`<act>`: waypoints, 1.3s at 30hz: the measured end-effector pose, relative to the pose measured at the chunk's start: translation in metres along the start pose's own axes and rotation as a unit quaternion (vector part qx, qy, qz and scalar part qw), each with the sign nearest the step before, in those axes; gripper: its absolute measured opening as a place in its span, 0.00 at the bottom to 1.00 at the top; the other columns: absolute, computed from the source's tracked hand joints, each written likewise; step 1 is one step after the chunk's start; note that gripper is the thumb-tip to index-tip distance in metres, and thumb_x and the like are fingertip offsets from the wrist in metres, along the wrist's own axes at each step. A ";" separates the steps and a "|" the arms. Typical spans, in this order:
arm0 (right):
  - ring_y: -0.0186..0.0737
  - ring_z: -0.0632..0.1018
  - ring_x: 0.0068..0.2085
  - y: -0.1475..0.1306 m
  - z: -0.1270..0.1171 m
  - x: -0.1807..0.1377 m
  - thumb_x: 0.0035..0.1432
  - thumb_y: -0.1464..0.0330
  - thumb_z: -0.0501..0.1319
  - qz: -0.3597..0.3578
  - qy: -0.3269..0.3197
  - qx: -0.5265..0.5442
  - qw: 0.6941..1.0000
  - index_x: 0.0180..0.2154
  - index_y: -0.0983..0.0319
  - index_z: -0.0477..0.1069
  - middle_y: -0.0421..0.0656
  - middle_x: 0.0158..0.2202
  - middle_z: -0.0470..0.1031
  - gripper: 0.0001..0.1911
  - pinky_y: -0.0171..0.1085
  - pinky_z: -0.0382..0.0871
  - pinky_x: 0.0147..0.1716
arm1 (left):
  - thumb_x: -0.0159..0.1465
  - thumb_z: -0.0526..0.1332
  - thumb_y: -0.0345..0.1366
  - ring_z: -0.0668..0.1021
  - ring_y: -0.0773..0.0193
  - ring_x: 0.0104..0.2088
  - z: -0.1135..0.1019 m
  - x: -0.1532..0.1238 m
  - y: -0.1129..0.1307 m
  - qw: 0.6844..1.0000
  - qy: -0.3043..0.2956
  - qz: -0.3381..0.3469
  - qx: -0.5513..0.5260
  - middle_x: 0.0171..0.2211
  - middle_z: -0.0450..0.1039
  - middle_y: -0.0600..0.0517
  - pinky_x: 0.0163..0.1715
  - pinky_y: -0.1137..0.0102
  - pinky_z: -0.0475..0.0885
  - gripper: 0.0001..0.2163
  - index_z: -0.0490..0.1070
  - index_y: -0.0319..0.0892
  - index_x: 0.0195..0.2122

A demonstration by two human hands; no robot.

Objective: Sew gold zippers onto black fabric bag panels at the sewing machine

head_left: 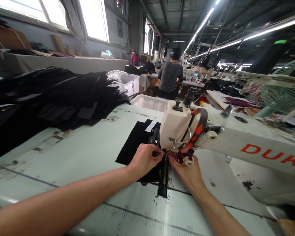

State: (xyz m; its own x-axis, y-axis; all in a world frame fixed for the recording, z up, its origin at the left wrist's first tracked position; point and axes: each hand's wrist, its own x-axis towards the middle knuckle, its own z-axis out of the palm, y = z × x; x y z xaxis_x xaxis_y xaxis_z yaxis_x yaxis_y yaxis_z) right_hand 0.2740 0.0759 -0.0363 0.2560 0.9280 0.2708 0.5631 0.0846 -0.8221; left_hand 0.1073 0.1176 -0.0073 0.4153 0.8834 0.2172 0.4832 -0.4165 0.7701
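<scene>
My left hand [144, 159] lies on a black fabric piece [135, 142] in front of the white sewing machine head [177, 126], fingers curled and pinched near the needle area. My right hand [186, 170] is close beside it under the machine head, fingers pinched together at the same spot. What the fingertips pinch is too small to make out. A narrow black strip [163, 178] runs from the needle toward me between both hands. A white label [150, 126] lies on the far part of the fabric.
A large pile of black cut pieces [51, 98] fills the table's left side. White plastic bins [149, 102] stand behind the table. The machine arm [260, 147] reaches right. A green fan [282, 95] is far right. A person [169, 77] stands ahead.
</scene>
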 end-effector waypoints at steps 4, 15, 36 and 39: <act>0.43 0.76 0.26 0.001 -0.002 -0.001 0.50 0.57 0.63 0.011 0.012 -0.010 1.000 0.26 0.60 0.74 0.42 0.25 0.77 0.13 0.38 0.67 0.27 | 0.59 0.63 0.26 0.81 0.61 0.29 -0.001 -0.001 0.001 1.000 0.006 -0.004 0.000 0.28 0.82 0.52 0.29 0.73 0.71 0.07 0.81 0.40 0.29; 0.41 0.75 0.24 -0.003 -0.004 -0.001 0.50 0.57 0.63 -0.004 0.014 -0.016 1.000 0.23 0.59 0.73 0.40 0.22 0.75 0.13 0.36 0.64 0.24 | 0.58 0.63 0.26 0.81 0.61 0.28 -0.001 -0.001 0.000 1.000 0.009 -0.010 0.001 0.28 0.82 0.51 0.29 0.73 0.72 0.07 0.81 0.39 0.30; 0.47 0.81 0.35 0.005 0.002 -0.001 0.53 0.60 0.63 -0.023 -0.036 0.017 0.999 0.29 0.58 0.77 0.42 0.25 0.79 0.09 0.40 0.76 0.36 | 0.60 0.62 0.27 0.80 0.61 0.29 -0.001 -0.002 0.002 1.000 -0.004 0.001 0.011 0.29 0.81 0.52 0.30 0.73 0.71 0.08 0.81 0.41 0.30; 0.47 0.81 0.36 0.008 0.004 0.000 0.53 0.61 0.63 -0.024 -0.039 0.019 0.999 0.28 0.58 0.76 0.41 0.26 0.79 0.09 0.41 0.76 0.38 | 0.60 0.62 0.28 0.80 0.62 0.28 -0.001 -0.002 0.002 1.000 -0.005 0.000 0.011 0.29 0.82 0.53 0.31 0.73 0.71 0.08 0.81 0.41 0.30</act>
State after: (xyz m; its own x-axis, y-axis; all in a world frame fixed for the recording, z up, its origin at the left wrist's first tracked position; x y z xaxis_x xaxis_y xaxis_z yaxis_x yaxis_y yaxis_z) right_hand 0.2752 0.0781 -0.0446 0.1669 0.9476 0.2725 0.5419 0.1427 -0.8282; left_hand 0.1065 0.1158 -0.0058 0.4236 0.8809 0.2111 0.5000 -0.4217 0.7564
